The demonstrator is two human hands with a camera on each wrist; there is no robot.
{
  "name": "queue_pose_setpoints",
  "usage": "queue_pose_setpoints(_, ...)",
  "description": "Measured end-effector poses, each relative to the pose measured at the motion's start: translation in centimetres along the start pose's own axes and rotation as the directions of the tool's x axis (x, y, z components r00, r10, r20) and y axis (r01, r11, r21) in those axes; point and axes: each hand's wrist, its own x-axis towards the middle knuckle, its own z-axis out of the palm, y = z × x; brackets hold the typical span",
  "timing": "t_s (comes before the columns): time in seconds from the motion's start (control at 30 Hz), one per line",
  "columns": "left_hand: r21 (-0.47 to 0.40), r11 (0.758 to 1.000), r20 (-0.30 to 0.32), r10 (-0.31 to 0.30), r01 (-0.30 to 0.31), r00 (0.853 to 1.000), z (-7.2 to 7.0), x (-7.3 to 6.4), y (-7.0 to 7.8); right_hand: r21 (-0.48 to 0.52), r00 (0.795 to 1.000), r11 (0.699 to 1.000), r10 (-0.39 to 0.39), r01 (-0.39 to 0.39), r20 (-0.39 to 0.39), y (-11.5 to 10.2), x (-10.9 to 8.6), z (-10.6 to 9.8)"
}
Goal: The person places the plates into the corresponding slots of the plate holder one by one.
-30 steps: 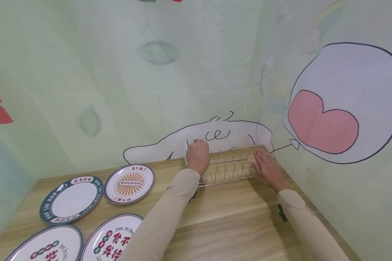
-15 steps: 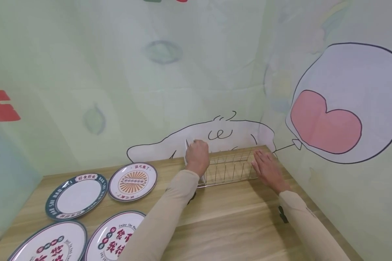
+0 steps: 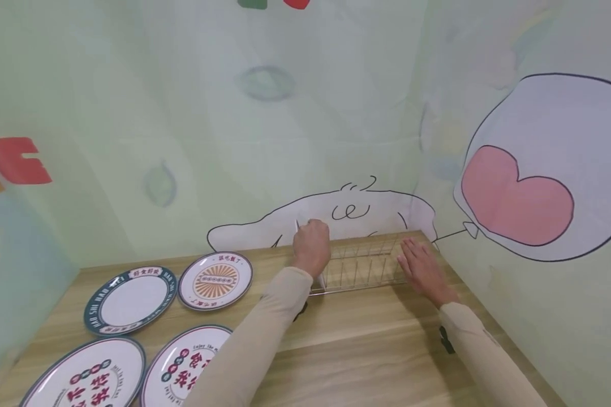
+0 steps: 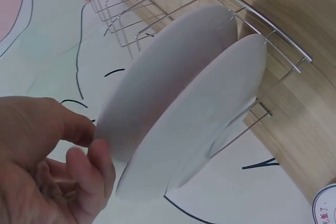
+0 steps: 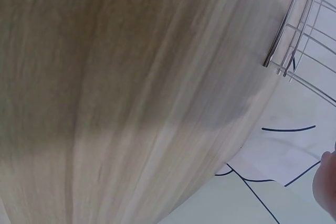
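Note:
A wire rack stands at the back of the table. Two white plates are upright side by side at its left end: an inner plate and an outer plate, their pale undecorated faces showing in the left wrist view. My left hand pinches the rim of the inner plate, one fingertip between the two. In the head view this hand covers most of the plates. My right hand rests at the rack's right end with its fingers straight; only a fingertip enters the right wrist view.
Several printed plates lie flat on the left of the wooden table: a green-rimmed plate, a sunburst plate, and larger red-lettered plates in front. Cartoon-printed cloth walls close off the back and sides.
The head view has turned slightly left, so everything sits further right in it. My left hand stays at the plate and the right at the rack's end, with little visible movement.

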Motion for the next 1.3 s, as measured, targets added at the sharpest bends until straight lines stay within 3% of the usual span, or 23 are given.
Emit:
queue_pose_setpoints(0.13,-0.004,1.0,-0.036,-0.012,0.012,0.999,-1.2,-0.6,-0.8,0.018,0.999,0.999,0.029,-0.029,0.036,0.0,-0.4,0.2)
queue_pose_setpoints(0.23,-0.07,0.997,-0.044,-0.041,0.038,0.998,-2.6,-1.3,-2.2,0.025,0.998,0.999,0.037,-0.038,0.044,0.0,-0.5,0.3)
queue_pose_setpoints(0.37,-0.208,0.975,-0.018,-0.087,0.082,0.996,-4.1,-3.3,-5.3,0.031,0.998,0.999,0.043,-0.045,0.052,0.2,-0.7,0.3)
queue_pose_setpoints(0.53,-0.269,0.951,0.003,-0.158,0.153,0.987,-4.8,-7.1,-10.0,0.028,0.998,0.998,0.049,-0.05,0.038,0.9,-0.8,-0.2)
queue_pose_setpoints(0.73,-0.266,0.923,0.102,-0.258,0.276,0.961,-3.5,-11.7,-14.9,0.014,0.998,0.998,0.057,-0.058,0.041,1.4,-0.9,-1.0)
queue_pose_setpoints(0.93,-0.297,0.89,0.225,-0.287,0.346,0.931,-1.8,-15.7,-18.9,0.021,0.997,0.998,0.054,-0.055,0.062,1.0,-0.8,-1.0)
queue_pose_setpoints(1.1,-0.227,0.906,0.282,-0.289,0.357,0.915,-0.3,-18.1,-21.2,0.025,0.997,0.998,0.054,-0.056,0.057,0.8,-0.5,-0.7)
queue_pose_setpoints(1.3,-0.131,0.923,0.369,-0.293,0.362,0.882,1.3,-20.2,-23.2,0.032,0.998,0.999,0.034,-0.036,0.05,0.2,0.0,-0.4)
